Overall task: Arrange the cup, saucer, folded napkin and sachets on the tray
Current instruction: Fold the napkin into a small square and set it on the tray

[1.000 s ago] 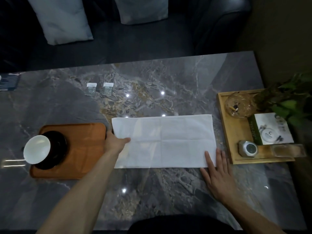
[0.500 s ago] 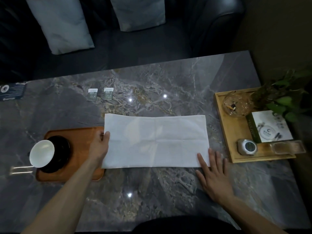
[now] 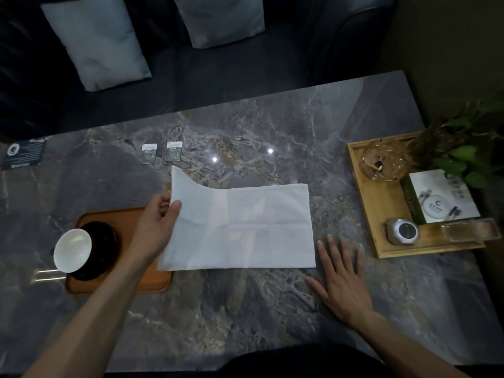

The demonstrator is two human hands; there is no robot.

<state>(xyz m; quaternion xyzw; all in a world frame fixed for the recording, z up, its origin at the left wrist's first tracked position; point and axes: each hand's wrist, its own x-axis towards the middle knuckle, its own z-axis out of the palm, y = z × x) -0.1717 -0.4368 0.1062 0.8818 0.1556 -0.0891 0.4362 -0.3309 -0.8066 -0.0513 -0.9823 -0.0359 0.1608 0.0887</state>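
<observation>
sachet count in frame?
2. Both lie on the marble table, side by side beyond the napkin's lifted left end: left sachet, right sachet. Neither is on the tray yet. None visibly hidden.

No legible text anywhere, resolution and lighting are too poor.
- Two sachets (image 3: 149,153) (image 3: 173,151) at the far side of the table (image 3: 245,309): each has a white top strip and a dark lower panel with pale print, unreadable.
- Dark card (image 3: 24,154) at the table's far left edge: round white emblem and several lines of pale type, with a larger word along its near edge, all blurred.
- White box (image 3: 443,199) with a green side on the bamboo tray (image 3: 371,203): circular logo with a "C"-like mark and small icons; green side carries fine print, illegible.
- Round silver gadget (image 3: 403,232) on the same tray: dial face, no digits resolvable.
</observation>
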